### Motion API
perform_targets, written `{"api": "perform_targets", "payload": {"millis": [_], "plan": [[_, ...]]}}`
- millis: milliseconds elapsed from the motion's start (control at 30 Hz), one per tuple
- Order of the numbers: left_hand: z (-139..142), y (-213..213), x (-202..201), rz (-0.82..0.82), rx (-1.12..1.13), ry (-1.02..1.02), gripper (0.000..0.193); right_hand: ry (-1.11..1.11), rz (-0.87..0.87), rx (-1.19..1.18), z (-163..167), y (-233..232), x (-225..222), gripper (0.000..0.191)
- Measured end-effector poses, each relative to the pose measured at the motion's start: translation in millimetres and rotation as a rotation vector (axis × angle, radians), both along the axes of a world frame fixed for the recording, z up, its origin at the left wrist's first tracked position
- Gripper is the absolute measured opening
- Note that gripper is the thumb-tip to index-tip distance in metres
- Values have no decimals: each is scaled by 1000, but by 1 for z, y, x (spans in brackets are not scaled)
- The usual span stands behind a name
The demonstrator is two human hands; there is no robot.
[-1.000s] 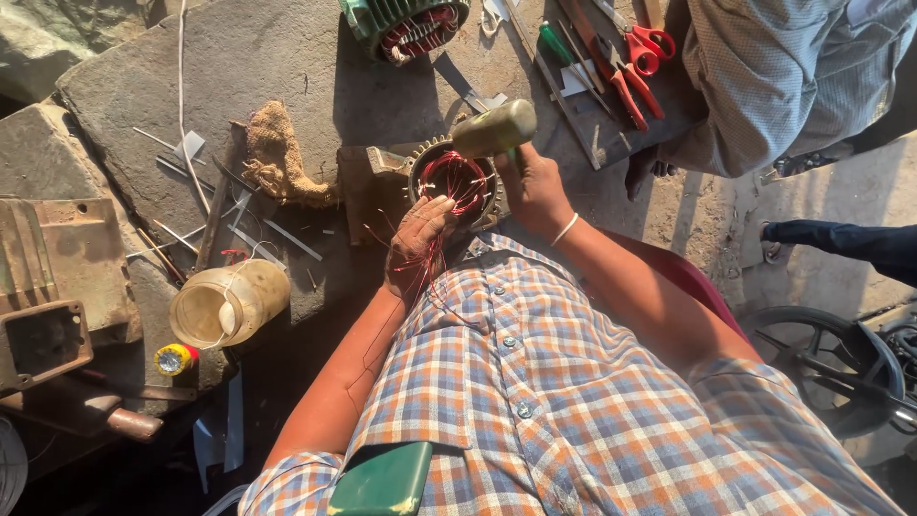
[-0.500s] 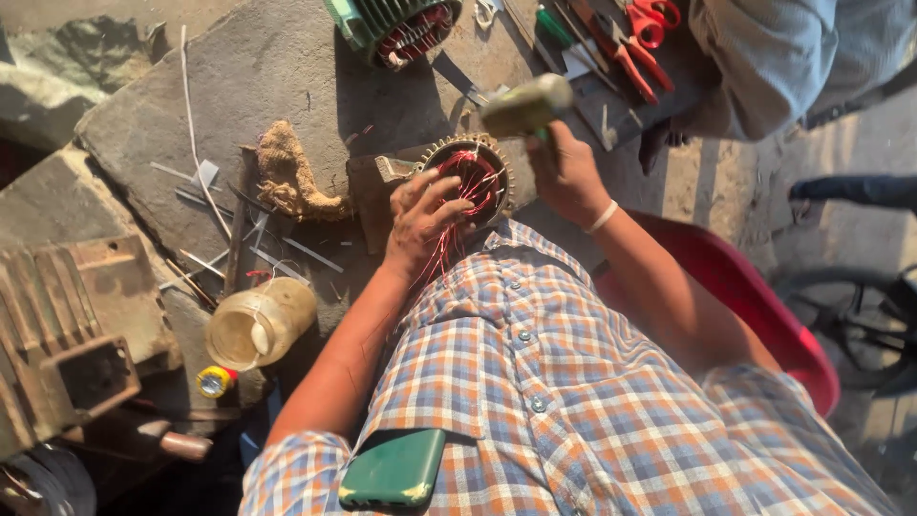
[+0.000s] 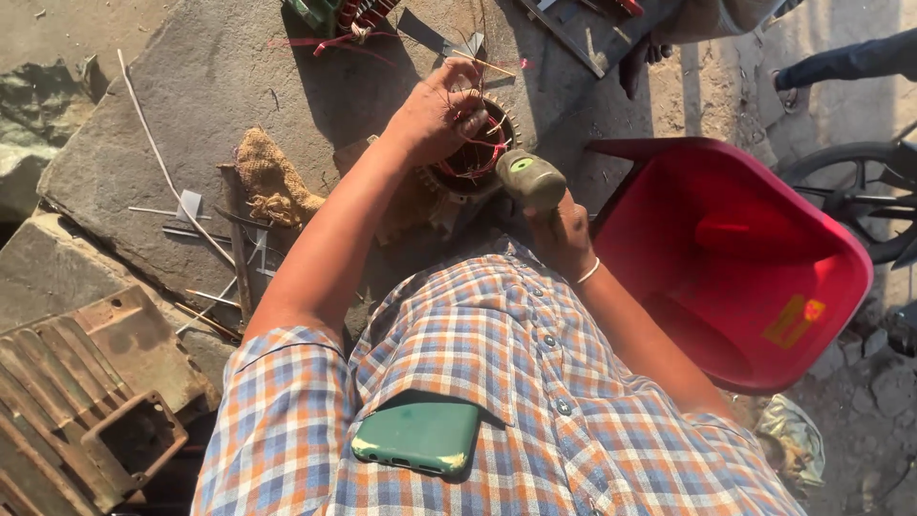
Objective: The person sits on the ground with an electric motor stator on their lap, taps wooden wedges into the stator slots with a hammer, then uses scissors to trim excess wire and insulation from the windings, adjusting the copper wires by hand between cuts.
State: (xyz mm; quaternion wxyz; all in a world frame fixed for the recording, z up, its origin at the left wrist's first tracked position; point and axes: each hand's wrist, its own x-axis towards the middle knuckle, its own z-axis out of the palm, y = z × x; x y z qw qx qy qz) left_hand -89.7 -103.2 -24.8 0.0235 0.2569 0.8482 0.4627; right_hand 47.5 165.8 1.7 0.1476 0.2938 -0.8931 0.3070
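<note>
My left hand (image 3: 437,117) rests on top of a round motor stator (image 3: 475,153) with red copper windings, fingers curled among the loose red wires. My right hand (image 3: 561,232) grips the handle of a mallet, whose round olive-green head (image 3: 531,180) hangs just right of the stator, close above its rim. The stator sits on a grey stone slab (image 3: 229,76). My checked shirt fills the lower view, with a green phone (image 3: 417,436) sticking out of its pocket.
A red plastic chair (image 3: 745,258) stands at the right. Another wound stator (image 3: 336,13) lies at the slab's far edge. A rag (image 3: 272,186), thin sticks and strips lie left of my arm. A rusty metal casing (image 3: 91,397) sits at lower left. Another person's legs show top right.
The view has swung, so the chair now shows fully and the jar is out of sight. My left hand has moved onto the stator's top. The mallet head has come down beside its rim.
</note>
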Motion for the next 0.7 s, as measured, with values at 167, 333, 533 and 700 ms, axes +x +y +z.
{"api": "perform_targets", "payload": {"millis": [167,333,533,700], "plan": [[-4,-1,-6,74,180,-114,11,-200,24,-233,1,-20,5,23],[-8,0,-3,142,248,-178,12,-240,-126,-244,-7,-33,15,28],[-6,-1,-5,141,315,-273,12,-411,-41,-58,-13,-45,9,21],[-3,-1,-7,130,321,-275,13,-539,-46,-67,-4,-62,2,29]]}}
